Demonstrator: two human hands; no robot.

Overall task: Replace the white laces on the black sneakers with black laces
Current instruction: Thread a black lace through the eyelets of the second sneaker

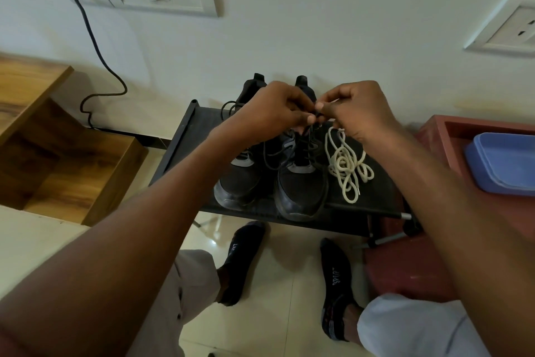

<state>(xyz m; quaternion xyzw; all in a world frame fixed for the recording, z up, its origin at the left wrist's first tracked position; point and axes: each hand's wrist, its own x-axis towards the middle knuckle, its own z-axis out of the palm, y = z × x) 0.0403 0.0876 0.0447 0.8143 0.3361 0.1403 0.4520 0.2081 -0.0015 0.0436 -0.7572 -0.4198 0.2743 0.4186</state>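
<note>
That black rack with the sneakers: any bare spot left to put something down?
Yes: the rack is bare on its left strip, between its edge and the left sneaker. The right side is crowded by the right sneaker and white laces.

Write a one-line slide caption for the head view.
Both hands pinch a black lace above the right-hand black sneaker on a dark rack; removed white laces lie beside it.

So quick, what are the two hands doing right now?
Left hand: fingers pinch the black lace above the right-side sneaker.
Right hand: pinches the same black lace.
</note>
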